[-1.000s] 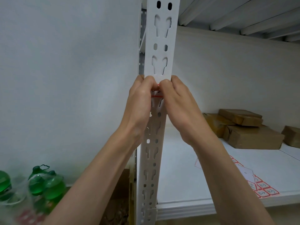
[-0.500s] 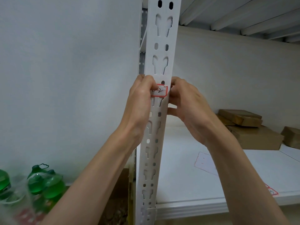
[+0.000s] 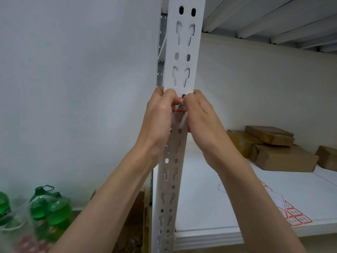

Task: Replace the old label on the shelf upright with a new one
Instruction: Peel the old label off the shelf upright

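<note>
My left hand (image 3: 160, 114) and right hand (image 3: 198, 115) meet on the front of the white shelf upright (image 3: 184, 52), fingers curled in and thumbs pressed onto the red-bordered label (image 3: 180, 107) stuck there between them, though my knuckles hide most of it, so I cannot tell whether its edges lie flat. To the right, on the white shelf board (image 3: 209, 207), a sheet of labels (image 3: 293, 216) lies near the front edge with brown parcels (image 3: 277, 152) further back. Down to the left stand green bottles (image 3: 49, 207) against the wall.
</note>
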### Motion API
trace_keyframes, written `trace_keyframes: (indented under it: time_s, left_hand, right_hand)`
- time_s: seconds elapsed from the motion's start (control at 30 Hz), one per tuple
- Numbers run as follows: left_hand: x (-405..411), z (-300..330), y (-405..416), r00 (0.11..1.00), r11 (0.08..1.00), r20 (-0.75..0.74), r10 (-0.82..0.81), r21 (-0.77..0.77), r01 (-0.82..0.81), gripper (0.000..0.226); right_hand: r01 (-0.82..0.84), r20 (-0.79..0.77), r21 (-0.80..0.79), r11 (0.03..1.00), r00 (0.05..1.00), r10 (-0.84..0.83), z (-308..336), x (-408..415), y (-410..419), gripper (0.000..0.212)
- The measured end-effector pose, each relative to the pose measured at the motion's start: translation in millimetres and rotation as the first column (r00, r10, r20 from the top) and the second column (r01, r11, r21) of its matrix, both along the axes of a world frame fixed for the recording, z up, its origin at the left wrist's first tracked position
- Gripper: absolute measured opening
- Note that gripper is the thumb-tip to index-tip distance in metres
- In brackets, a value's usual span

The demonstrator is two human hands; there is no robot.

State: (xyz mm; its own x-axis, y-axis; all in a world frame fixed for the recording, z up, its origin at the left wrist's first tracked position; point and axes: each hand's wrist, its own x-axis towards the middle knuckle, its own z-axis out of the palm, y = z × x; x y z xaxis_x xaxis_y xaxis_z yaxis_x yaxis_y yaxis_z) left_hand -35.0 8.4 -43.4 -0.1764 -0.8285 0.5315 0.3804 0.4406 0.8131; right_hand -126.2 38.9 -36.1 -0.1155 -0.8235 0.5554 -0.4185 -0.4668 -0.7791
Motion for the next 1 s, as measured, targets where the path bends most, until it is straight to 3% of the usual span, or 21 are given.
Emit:
trace_keyframes:
  time_s: [0.43,0.6,0.67,0.77,0.83,0.9,1.0]
  left_hand:
    - [0,-1,0,0.999,0.999,-0.002,0.032,-0.023,-0.032,0.015]
    - [2,0,-2,0.999,1.000,0.042,0.027,0.010,-0.027,0.044]
    - [3,0,-2,0.994,0.997,0.087,0.066,0.023,-0.068,0.057]
    - [3,0,0,0.994,0.995,0.065,0.085,0.042,-0.088,0.039]
    - [4,1,2,0.994,0.994,0.066,0.090,0.055,-0.093,0.044]
    - [3,2,3,0.993,0.994,0.071,0.093,0.054,-0.097,0.054]
    - [2,2,5,0.992,0.994,0.069,0.103,0.029,-0.106,0.035]
  right_hand:
    - [-0.005,-0.049,0.028,1.000,0.999,0.006,0,-3,-7,0.027]
    - [-0.090,0.011,0.035,0.995,0.996,0.090,0,-16,-8,0.028]
    - [-0.131,0.100,-0.031,0.991,0.986,0.134,3,-21,-5,0.025]
    - [0.030,0.151,-0.309,0.951,0.988,0.018,6,-32,0,0.013]
    - [0.109,0.070,-0.473,0.874,0.994,-0.086,6,-38,3,0.007]
    - [0.099,-0.032,-0.539,0.836,0.990,-0.139,6,-40,6,0.004]
    - [0.064,-0.174,-0.597,0.800,0.963,-0.207,4,-37,6,0.002]
